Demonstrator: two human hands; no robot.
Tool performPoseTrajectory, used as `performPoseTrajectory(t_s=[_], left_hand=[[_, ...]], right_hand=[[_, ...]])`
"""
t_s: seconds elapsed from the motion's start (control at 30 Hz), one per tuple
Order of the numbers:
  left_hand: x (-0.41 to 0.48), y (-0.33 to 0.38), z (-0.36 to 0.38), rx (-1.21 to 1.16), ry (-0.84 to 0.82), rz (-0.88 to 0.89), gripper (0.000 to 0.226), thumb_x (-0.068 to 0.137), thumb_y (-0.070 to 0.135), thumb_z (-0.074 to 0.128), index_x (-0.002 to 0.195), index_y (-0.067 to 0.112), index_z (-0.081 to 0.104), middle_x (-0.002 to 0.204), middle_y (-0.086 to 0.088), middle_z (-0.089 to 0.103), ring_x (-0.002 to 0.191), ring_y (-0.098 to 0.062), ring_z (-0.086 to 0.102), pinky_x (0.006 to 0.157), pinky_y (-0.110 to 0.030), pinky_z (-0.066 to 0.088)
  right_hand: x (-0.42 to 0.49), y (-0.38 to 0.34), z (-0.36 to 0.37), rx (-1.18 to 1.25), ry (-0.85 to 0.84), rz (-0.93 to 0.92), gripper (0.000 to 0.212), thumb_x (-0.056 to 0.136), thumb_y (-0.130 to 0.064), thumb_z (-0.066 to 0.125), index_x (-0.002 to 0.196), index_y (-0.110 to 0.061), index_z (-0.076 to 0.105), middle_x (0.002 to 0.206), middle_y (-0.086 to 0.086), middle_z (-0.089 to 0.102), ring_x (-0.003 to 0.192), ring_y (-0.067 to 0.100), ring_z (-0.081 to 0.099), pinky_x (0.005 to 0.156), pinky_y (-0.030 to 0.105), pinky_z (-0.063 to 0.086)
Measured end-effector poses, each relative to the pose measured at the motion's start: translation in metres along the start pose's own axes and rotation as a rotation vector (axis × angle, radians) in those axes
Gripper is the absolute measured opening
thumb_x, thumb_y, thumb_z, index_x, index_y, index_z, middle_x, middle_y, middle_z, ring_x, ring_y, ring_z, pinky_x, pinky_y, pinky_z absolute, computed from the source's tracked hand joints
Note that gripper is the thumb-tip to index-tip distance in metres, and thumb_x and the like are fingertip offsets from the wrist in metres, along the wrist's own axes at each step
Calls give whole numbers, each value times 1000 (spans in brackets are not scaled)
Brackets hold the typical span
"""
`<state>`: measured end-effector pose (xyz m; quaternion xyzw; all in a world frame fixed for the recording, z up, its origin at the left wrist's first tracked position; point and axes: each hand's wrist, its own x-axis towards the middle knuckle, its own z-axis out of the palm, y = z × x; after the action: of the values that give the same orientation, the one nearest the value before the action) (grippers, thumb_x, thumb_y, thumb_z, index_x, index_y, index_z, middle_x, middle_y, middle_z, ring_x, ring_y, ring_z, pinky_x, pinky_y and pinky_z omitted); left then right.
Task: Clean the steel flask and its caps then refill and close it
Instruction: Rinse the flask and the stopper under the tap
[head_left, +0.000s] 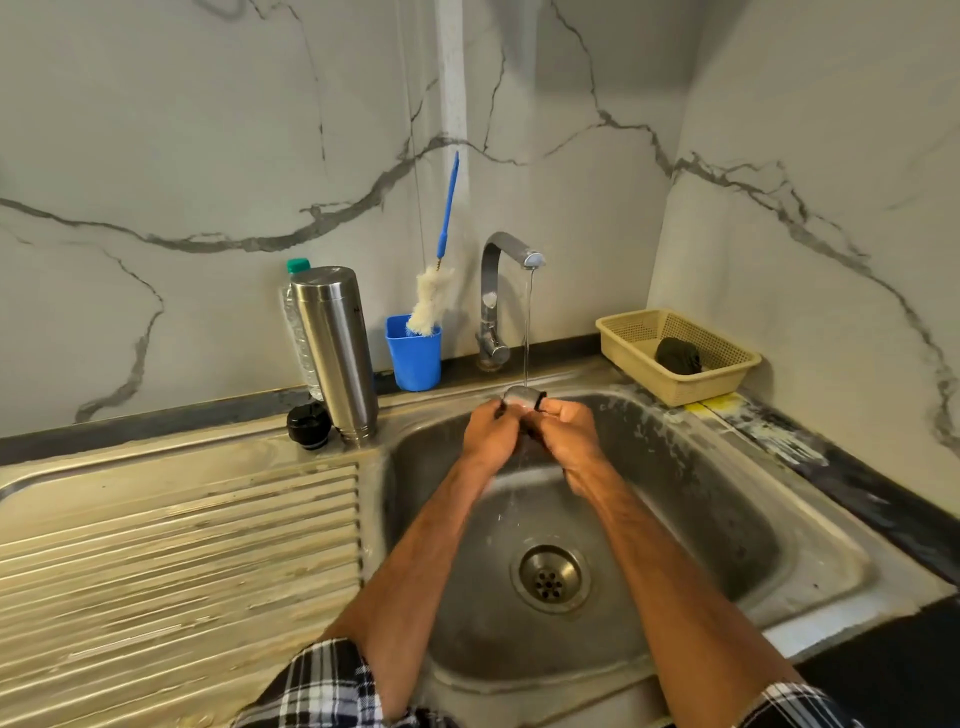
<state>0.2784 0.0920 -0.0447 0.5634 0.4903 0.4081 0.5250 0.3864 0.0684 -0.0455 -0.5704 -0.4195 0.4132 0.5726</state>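
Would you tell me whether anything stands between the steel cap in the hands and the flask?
Nothing visible does. The left hand and right hand hold the steel cap under the tap stream; only the bare sink rim lies between it and the flask. The black cap sits on the flask's far side.

- Tall cylindrical steel flask (335, 353): was silver-grey.
- Round ribbed plastic cap (308, 424): was black.
- Small domed steel cap (519, 396): was silver, rimmed black.
- Square plastic cup (414, 361): was blue.
- Long bottle brush (430, 306): had blue handle, cream bristles.
- Perforated plastic basket (691, 389): was pale yellow.
- Round scrubber (678, 356): was dark green.
- Marble wall tiles (208, 156): were white, veined grey.
- Shirt sleeves (322, 686): were checked black, white, blue.
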Motion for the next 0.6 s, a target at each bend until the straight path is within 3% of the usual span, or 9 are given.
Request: performPoseTrajectory(t_s=[0.13,0.2,0.27,0.43,0.5,0.6], left_hand=[[18,19,24,-221,-5,-220,36,101,42,57,119,10,64,112,-11,72,107,-24,67,105,-45,51],[27,24,28,-299,19,-262,45,100,45,57,130,11,57,116,-13,70,108,-25,67,104,-45,51],[31,25,27,-321,51,-249,47,100,47,55,134,14,54,121,-14,66,110,-27,65,103,-46,52],[26,17,19,-330,-17,-38,24,101,34,59,123,23,62,129,-15,63,118,-30,63,103,-47,52],[21,13,14,-364,-91,21,27,100,27,61,127,21,61,128,-14,63,113,-25,63,98,-43,53],[17,8,10,-389,-127,11,42,97,28,65,136,17,54,128,-13,64,111,-23,64,90,-34,56]], right_hand=[[0,3,5,-205,12,-148,25,92,6,62,106,-10,74,81,-5,72,86,18,73,76,24,59],[-1,2,7,-175,12,-157,26,91,7,61,106,-9,75,82,-4,73,82,14,73,72,21,59],[-3,-1,7,-36,27,-104,22,93,4,59,100,-8,76,83,2,75,78,11,73,65,17,56],[2,-1,-2,560,9,171,13,92,-5,65,102,2,70,103,19,73,95,28,66,88,36,53],[3,-3,-5,785,5,259,18,94,-7,63,110,0,69,107,19,74,95,26,71,86,33,55],[3,-6,-4,877,-6,293,21,97,-9,60,115,-1,67,105,18,75,88,22,76,77,32,58]])
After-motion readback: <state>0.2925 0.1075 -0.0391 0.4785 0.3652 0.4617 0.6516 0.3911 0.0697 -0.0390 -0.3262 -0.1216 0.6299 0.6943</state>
